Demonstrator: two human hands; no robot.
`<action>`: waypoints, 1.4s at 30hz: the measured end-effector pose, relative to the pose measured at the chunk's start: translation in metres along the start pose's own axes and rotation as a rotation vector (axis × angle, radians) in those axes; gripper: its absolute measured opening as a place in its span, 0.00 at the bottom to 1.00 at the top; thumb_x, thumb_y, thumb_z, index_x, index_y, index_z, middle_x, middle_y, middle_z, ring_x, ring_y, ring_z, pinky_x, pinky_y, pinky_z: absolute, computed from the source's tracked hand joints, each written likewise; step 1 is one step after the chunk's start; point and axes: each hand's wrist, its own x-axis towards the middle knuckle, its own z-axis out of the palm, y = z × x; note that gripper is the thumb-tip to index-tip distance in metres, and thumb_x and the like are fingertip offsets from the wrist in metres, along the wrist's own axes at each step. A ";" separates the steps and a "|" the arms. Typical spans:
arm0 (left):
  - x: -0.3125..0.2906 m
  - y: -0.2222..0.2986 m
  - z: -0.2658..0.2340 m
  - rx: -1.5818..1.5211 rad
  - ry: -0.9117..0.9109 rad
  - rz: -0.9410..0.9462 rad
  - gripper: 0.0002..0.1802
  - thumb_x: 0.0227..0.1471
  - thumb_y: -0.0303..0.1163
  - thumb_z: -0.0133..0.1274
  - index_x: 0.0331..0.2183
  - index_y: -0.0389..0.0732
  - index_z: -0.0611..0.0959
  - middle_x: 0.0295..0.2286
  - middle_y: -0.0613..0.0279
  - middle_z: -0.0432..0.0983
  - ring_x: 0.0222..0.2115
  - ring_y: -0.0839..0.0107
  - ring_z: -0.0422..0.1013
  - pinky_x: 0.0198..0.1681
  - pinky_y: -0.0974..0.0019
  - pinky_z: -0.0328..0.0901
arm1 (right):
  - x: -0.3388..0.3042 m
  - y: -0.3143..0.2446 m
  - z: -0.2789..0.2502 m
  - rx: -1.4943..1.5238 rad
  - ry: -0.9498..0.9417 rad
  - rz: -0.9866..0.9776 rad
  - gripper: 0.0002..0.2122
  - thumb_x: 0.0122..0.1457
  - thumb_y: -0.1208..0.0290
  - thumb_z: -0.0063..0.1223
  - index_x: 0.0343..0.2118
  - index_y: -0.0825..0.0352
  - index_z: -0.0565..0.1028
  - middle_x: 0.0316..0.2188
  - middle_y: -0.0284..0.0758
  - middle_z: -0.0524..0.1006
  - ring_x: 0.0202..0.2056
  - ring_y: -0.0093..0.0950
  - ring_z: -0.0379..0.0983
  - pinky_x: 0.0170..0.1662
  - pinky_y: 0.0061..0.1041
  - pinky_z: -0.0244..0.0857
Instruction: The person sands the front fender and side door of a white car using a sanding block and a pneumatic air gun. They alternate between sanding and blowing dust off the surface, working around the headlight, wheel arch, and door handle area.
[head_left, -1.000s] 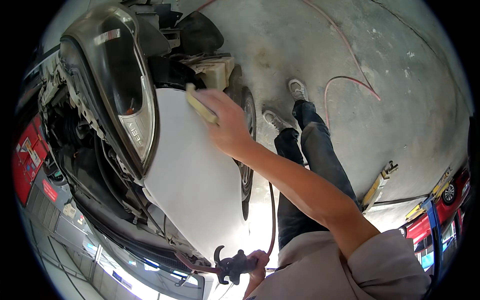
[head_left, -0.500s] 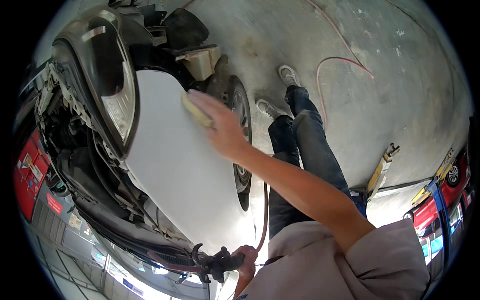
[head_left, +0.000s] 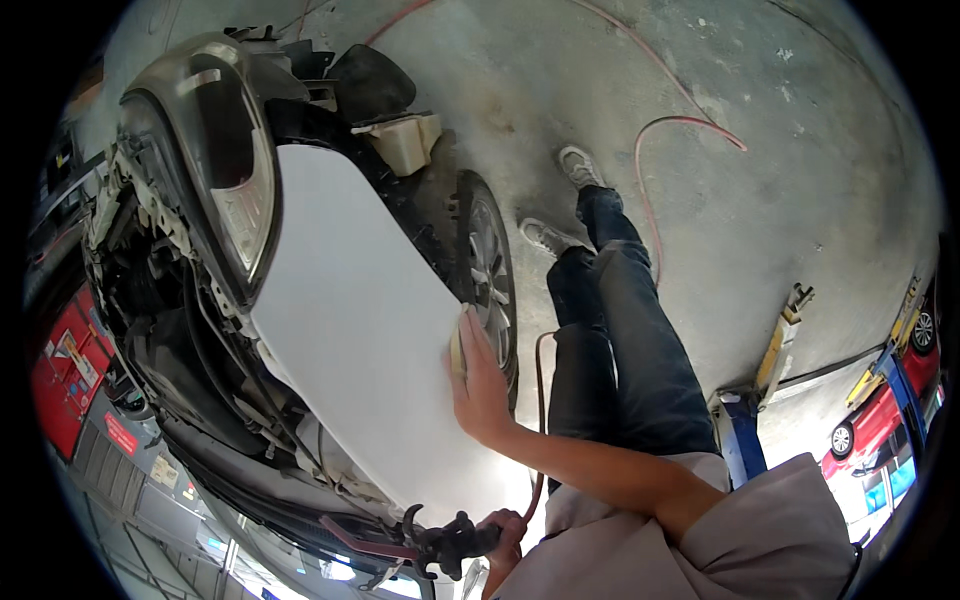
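My right hand [head_left: 482, 388] presses a flat yellowish sanding pad [head_left: 458, 355] against the pale car fender [head_left: 350, 300], close to its wheel-arch edge. The fingers lie along the pad, partly hiding it. Low in the view, my left hand [head_left: 507, 535] is closed around a dark air tool [head_left: 445, 540] with hooked parts, its exact kind unclear. A reddish hose [head_left: 541, 400] runs up beside that hand. The tool is near the fender's near end.
The headlight [head_left: 235, 170] and open engine bay [head_left: 170, 310] flank the fender on the left. A wheel [head_left: 488, 260] is on its right, with a whitish tank [head_left: 400, 145] above. Another red hose [head_left: 650, 125] lies on the concrete floor. Lift arms [head_left: 780, 345] and a red car [head_left: 880, 410] are farther right.
My right hand has slid the pad along the fender toward me, from beside the wheel-arch opening's far end to alongside the wheel. The left hand keeps hold of the tool.
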 end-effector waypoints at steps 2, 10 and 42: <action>-0.006 -0.008 -0.007 0.005 0.035 -0.003 0.15 0.45 0.19 0.54 0.15 0.42 0.67 0.12 0.66 0.63 0.14 0.76 0.58 0.18 0.69 0.51 | -0.019 0.008 0.000 -0.044 -0.102 -0.124 0.28 0.61 0.74 0.44 0.63 0.73 0.50 0.64 0.50 0.48 0.66 0.46 0.42 0.66 0.39 0.39; -0.016 -0.028 -0.017 0.053 0.055 -0.052 0.14 0.44 0.21 0.55 0.15 0.40 0.68 0.13 0.64 0.63 0.12 0.75 0.57 0.16 0.70 0.51 | 0.157 -0.059 0.011 0.048 -0.063 -0.483 0.27 0.62 0.66 0.43 0.62 0.70 0.55 0.64 0.45 0.52 0.66 0.41 0.44 0.66 0.42 0.39; -0.046 -0.107 -0.036 -0.168 0.164 -0.100 0.13 0.41 0.18 0.53 0.14 0.40 0.67 0.12 0.67 0.59 0.12 0.78 0.56 0.16 0.71 0.49 | -0.024 -0.017 0.028 -0.146 -0.302 -0.946 0.27 0.55 0.67 0.55 0.58 0.64 0.63 0.61 0.41 0.59 0.63 0.39 0.52 0.66 0.46 0.37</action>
